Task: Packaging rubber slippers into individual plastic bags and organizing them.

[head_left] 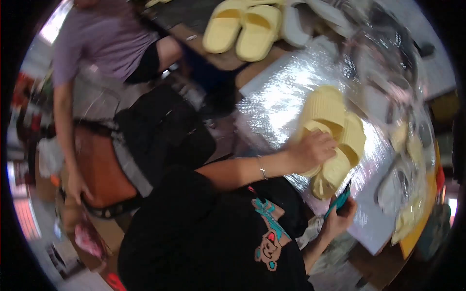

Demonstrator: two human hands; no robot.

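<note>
A pair of pale yellow slippers [335,131] lies stacked on a shiny sheet of clear plastic [276,106] spread over a table. My left hand [313,150], with a thin bracelet at the wrist, is curled over the near edge of the pair and grips it. My right hand [342,216] is lower down, near the table's edge, closed around a small teal object [339,200]; what it is I cannot tell. My black shirt with a bear print fills the lower middle.
Another pair of yellow slippers [242,29] and white ones [291,24] lie on a table at the top. Several bagged slippers [410,194] pile up at the right. A person in a purple shirt [104,41] stands at the left, a hand on a brown bag [99,167].
</note>
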